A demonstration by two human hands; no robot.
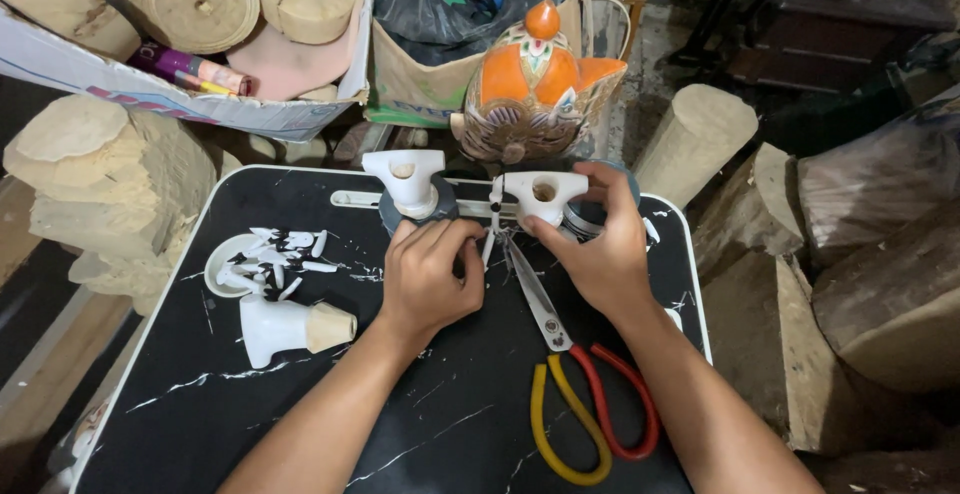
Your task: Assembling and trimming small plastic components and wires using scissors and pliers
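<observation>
White taps (541,196) and (405,178) stand upright at the far edge of the black bench (300,414). Right hand (600,254) grips the right one; left hand (430,276) is curled shut beside it. Shears (560,354) lie between the wrists.

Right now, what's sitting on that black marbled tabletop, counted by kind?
White T-shaped carved pieces: 3 (one upright at the back, one under the right hand, one lying on its side)
Shears with red and yellow handles: 1
Dish of white chips: 1
Total: 5
</observation>
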